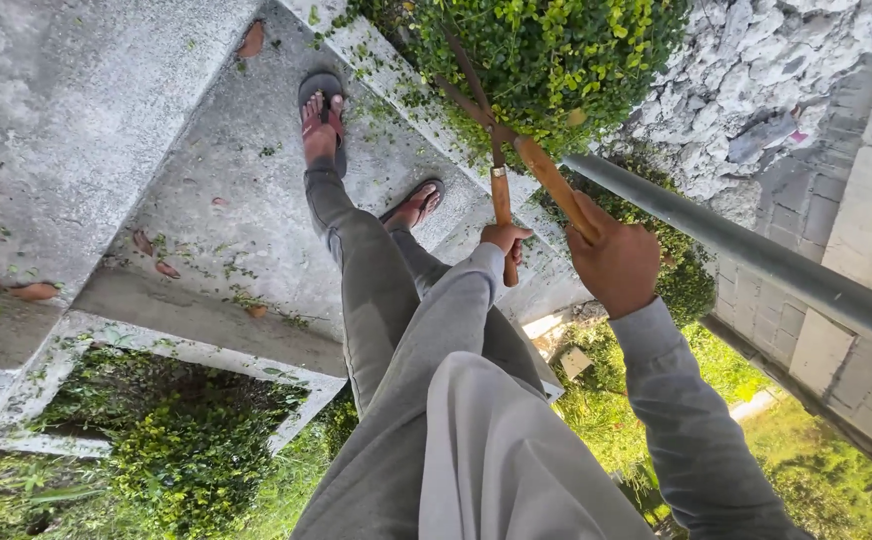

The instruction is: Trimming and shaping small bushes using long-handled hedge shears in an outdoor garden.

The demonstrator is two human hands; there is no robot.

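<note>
My left hand (507, 240) grips one wooden handle of a pair of hedge shears (501, 165). The other wooden handle sits in my right hand (616, 262). The crossed metal blades reach up into a rounded green bush (546, 50) at the top of the view. Both arms wear long grey sleeves. My legs in grey trousers and my feet in brown sandals (322, 115) stand on a concrete step.
A grey metal railing pipe (756, 255) runs diagonally on the right, close to my right hand. Beyond it is a rough stone wall (756, 70). Dry leaves and green clippings lie on the concrete steps (226, 200). More shrubs (171, 440) grow below the ledge.
</note>
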